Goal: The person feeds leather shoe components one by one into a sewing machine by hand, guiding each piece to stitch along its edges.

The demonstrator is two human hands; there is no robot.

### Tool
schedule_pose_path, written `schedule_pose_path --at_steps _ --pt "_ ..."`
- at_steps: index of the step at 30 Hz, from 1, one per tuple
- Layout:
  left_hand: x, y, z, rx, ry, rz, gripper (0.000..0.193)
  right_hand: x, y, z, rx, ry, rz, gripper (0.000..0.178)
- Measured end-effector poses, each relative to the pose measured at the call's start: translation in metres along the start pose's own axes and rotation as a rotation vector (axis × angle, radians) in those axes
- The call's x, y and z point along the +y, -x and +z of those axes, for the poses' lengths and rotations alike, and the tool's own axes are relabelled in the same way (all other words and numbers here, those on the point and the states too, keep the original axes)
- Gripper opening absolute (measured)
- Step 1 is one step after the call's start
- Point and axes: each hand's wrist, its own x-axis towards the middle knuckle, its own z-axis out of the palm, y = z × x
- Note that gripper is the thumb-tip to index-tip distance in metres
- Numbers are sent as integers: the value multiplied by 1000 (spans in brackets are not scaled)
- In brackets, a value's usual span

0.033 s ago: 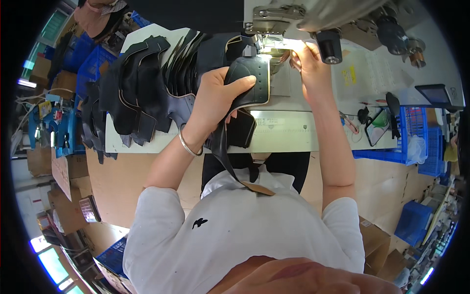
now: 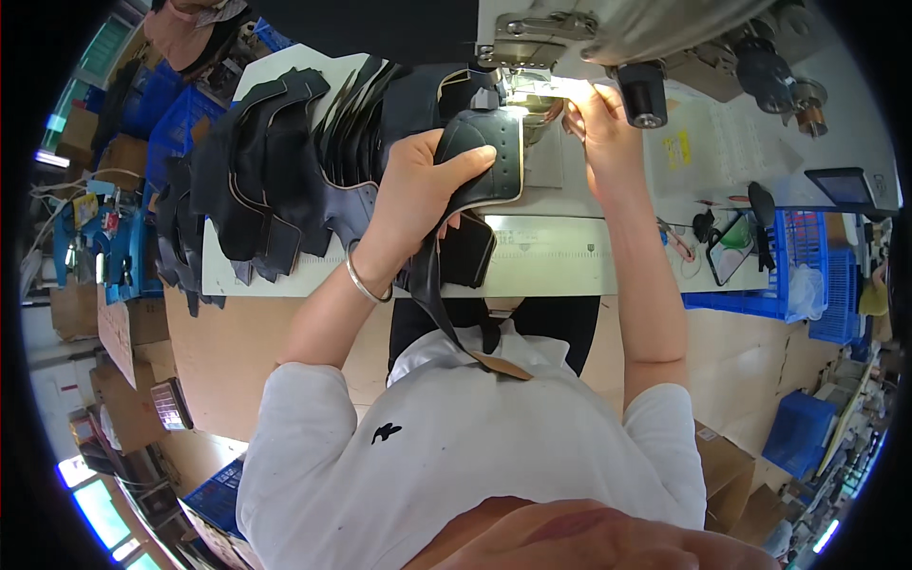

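Observation:
My left hand point(image 2: 418, 185) grips a black leather shoe upper piece point(image 2: 489, 180), thumb on top, with a row of small punched holes along its right side. The piece's far edge lies beside the lit needle area of a sewing machine point(image 2: 541, 38). From it a dark strip point(image 2: 432, 294) hangs toward my lap, ending in a tan underside. My right hand point(image 2: 603, 119) is raised at the right of the needle area, fingertips pinched together in the glare; anything between them is too small to make out.
Stacked black leather pieces point(image 2: 256, 171) cover the left of the white table point(image 2: 560, 256). At the right lie scissors point(image 2: 679, 242) and a phone point(image 2: 730, 247). Blue baskets point(image 2: 803, 252) stand past the right edge; blue crates point(image 2: 176, 133) stand at the far left.

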Motion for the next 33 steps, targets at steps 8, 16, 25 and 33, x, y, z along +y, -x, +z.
schedule_pose_path --at_steps 8,16,25,33 --pt "-1 -15 -4 59 25 61 21 9 -4 -5 -69 34 -18 17" --pt "-3 -17 -3 65 59 60 19 12 -7 -8 -116 87 -37 18" --pt "-6 -20 -3 48 129 68 17 19 -8 -9 -73 175 -87 22" --pt "-12 -28 -8 -12 182 84 19 36 51 -24 -6 388 -114 30"
